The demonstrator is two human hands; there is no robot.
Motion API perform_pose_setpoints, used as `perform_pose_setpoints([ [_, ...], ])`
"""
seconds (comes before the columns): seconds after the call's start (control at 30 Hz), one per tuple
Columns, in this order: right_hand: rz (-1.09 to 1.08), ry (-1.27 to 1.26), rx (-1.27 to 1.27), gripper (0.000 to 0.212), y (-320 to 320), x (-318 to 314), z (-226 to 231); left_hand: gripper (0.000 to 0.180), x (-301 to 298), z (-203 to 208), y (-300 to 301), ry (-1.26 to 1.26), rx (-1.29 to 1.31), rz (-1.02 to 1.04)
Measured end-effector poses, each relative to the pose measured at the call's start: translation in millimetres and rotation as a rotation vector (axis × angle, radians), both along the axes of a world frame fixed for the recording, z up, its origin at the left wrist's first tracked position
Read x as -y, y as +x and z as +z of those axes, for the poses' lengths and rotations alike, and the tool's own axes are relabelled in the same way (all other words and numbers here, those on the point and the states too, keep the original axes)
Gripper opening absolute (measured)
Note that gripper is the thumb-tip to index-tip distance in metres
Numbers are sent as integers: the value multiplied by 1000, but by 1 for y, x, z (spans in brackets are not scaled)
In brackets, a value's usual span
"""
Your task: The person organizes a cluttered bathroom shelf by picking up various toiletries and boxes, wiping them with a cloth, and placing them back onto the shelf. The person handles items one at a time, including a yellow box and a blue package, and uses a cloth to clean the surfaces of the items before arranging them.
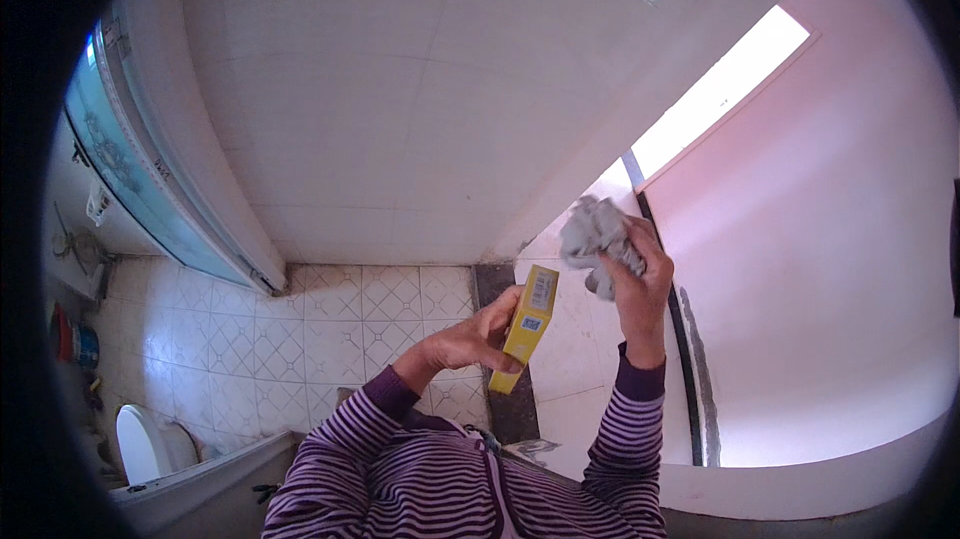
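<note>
My left hand (468, 341) grips a narrow yellow box (517, 354) by its side, thumb on the near face and fingers behind. A barcode label and a small blue-and-white square patch show on the box. To the right and a little higher, my right hand (645, 274) is closed round a crumpled grey cloth (590, 237), which bunches out past the fingers. Cloth and box are close together but apart. Both are held up in the air in front of my striped chest.
A white tiled wall (350, 119) stands ahead, ending at a doorway with a dark threshold (513, 409). At left are a glass shower door (130, 159) and a white toilet (145, 444) on patterned floor tiles (333, 349). A pinkish wall (820, 259) rises at right, beside a bright opening.
</note>
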State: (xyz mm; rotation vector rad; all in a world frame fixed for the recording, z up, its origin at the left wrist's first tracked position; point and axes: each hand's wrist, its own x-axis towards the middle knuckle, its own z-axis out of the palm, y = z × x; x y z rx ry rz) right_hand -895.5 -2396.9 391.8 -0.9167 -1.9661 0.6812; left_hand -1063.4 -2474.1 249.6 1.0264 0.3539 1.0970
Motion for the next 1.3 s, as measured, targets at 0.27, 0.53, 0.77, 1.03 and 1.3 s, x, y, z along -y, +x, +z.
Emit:
perform_pose_setpoints([
  [0.27,407,143,418,48,-13,12,-2,90,8,11,-17,-151,-140,-57],
  [0.53,435,275,346,52,-10,11,5,89,0,7,-30,-86,-78,4],
  [0.77,159,115,446,34,-1,-21,-12,86,-1,0,-18,95,-28,2],
  [1.03,163,214,37,41,-33,4,-21,75,-7,-49,-7,-233,686,-197],
  [1.3,78,37,-122,40,-33,2,-43,72,-17,-29,6,-417,836,-207],
])
